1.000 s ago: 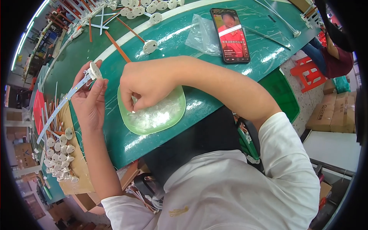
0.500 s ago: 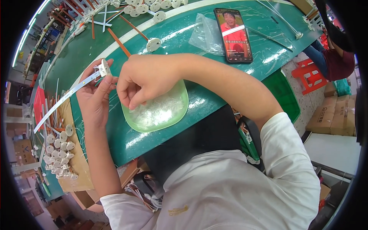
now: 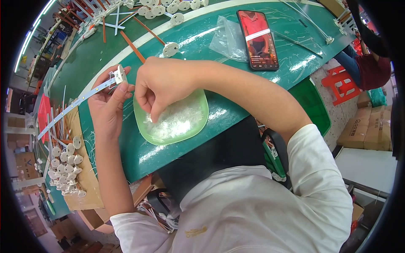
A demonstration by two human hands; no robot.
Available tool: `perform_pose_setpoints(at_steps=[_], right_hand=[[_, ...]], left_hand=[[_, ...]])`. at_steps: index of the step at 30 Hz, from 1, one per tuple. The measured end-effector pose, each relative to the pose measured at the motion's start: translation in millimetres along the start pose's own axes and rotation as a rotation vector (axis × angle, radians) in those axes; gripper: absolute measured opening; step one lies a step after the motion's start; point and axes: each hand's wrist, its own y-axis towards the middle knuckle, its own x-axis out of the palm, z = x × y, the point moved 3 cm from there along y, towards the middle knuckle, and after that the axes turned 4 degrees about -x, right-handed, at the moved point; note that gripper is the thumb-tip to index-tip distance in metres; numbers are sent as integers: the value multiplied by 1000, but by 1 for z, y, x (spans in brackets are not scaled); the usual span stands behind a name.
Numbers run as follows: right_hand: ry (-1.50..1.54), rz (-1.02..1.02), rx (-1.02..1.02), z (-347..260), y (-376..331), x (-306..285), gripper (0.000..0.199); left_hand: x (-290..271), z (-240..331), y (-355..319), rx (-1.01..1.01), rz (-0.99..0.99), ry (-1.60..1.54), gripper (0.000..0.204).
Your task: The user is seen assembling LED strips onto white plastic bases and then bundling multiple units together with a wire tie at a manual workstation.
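My left hand is closed on an LED strip with a white end cap. Thin white wires loop beside that cap. The narrow strip, dotted with small yellowish chips, slants down to the left from my fingers. Over a light green bowl, my right hand bends downward with thumb and fingers pinched together. Their tips reach the small clear plastic pieces in the bowl. Whether a piece is between those fingertips is too small to make out.
A phone playing a video lies beyond my right forearm, beside a clear plastic bag. White round caps on strips pile up at the left. Beyond the bowl lies another capped strip. Someone sits at the far right near a red stool.
My left hand and the LED strip have shifted slightly right. My right hand has moved slightly right, its fingertips now lower at the clear pieces. The phone's picture has changed.
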Motion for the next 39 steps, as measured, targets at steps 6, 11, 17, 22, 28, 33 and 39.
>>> perform_pose_setpoints(at_steps=[6,11,17,22,28,33,39], right_hand=[[264,0,355,5,-1,1,12],[494,-15,293,6,-3,2,14],[503,158,156,1,-1,-6,15],[502,411,19,0,2,-13,10],[361,739,61,3,-4,-22,12],[383,737,17,1,1,-16,13],[149,805,-117,-5,-1,-14,11]], left_hand=[[-1,-1,-1,-33,-2,8,44],[-2,-2,0,-44,-5,-14,43],[-1,-2,1,-26,18,-79,42],[-11,2,1,29,76,-208,42],[-13,2,2,52,-34,-354,42],[-11,3,-1,70,-98,-403,43],[-6,3,-2,63,-75,-352,45]])
